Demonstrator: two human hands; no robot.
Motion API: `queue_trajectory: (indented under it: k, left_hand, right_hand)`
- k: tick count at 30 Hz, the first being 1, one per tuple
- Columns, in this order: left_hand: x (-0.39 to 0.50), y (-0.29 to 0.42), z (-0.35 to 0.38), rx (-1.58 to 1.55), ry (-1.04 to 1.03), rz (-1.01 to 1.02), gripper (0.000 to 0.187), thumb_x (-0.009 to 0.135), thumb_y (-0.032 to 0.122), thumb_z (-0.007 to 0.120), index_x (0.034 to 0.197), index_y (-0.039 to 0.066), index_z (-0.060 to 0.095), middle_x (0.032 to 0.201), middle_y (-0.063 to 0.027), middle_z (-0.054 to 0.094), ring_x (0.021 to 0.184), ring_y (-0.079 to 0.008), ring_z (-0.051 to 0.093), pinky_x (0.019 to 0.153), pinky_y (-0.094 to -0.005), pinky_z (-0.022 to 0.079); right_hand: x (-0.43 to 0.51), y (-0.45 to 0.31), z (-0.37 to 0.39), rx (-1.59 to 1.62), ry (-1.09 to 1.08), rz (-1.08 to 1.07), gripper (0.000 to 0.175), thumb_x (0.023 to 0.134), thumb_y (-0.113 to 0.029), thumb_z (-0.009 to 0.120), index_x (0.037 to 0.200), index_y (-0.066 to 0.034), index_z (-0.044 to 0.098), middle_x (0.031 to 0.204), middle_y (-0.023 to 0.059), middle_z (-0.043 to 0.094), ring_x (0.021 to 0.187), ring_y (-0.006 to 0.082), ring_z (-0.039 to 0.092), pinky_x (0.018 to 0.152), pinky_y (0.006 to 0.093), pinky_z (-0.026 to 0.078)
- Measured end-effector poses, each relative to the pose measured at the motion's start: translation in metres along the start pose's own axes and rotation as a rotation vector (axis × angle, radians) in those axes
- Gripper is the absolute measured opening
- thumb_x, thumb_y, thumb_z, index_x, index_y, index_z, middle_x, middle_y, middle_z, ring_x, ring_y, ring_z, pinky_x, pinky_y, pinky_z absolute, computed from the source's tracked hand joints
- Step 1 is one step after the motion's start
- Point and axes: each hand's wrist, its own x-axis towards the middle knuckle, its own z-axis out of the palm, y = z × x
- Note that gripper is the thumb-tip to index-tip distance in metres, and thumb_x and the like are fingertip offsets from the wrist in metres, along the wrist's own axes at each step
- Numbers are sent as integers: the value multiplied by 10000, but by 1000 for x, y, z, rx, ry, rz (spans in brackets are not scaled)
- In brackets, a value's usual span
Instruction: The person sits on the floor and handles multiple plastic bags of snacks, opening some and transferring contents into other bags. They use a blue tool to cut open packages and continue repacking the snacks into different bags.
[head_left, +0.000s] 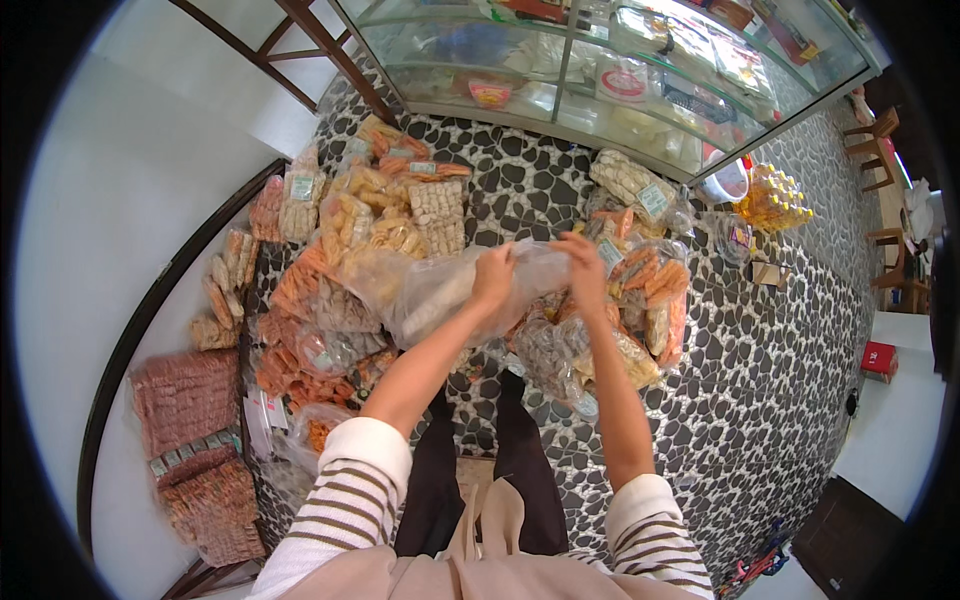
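Note:
Both hands hold a large, clear plastic bag (442, 289) up in front of me, with pale contents low in its left part. My left hand (493, 277) grips the bag near its middle. At its right end, my right hand (583, 266) holds the edge, slightly blurred. Below and left lie bags of yellowish snacks (375, 225), a bag of pale round snacks (439, 214) and bags of orange snacks (304, 274). Under and beyond my right hand is another pile of bagged snacks (637, 277), orange, grey and pale.
A glass display cabinet (555, 120) stands ahead on the pebble-patterned floor. Bundled pinkish packs (184, 397) lie at left beside a dark curved edge. At right are a white bucket (726, 180), yellow-capped bottles (776, 199), a small cardboard box (770, 274) and a red box (879, 361).

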Motion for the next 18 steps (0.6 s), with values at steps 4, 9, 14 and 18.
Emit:
queue_trajectory:
  k: [4,9,14,18]
  left_hand:
    - [2,16,-30,-345,3,-93,192,848,90,548,1009,0,605,720,-119,630,654,-200,602,631,-319,463]
    - [13,63,-84,-813,-63,-20,191,902,151,531,944,-13,621,805,-27,636,755,-82,562,719,-253,448]
    - [23,89,-149,-935,7,-19,205,923,197,523,938,18,622,899,-33,636,869,-98,573,787,-245,439]
    - [23,80,-178,-935,209,-96,226,925,220,525,959,16,615,913,-30,634,874,-104,590,781,-248,454]
  right_hand:
    - [11,30,-51,-496,18,94,466,657,84,511,1046,-127,656,1237,139,494,1166,313,452,947,372,390]
    - [11,40,-56,-996,38,145,355,704,-21,594,1022,-167,654,1142,161,553,1062,323,524,852,395,442]
    - [45,0,-91,-762,57,93,181,769,-162,600,940,-131,646,846,172,632,796,333,612,681,417,469]
    - [87,-77,-134,-679,222,-210,135,806,-101,557,909,-45,623,833,171,629,738,326,610,653,400,461]
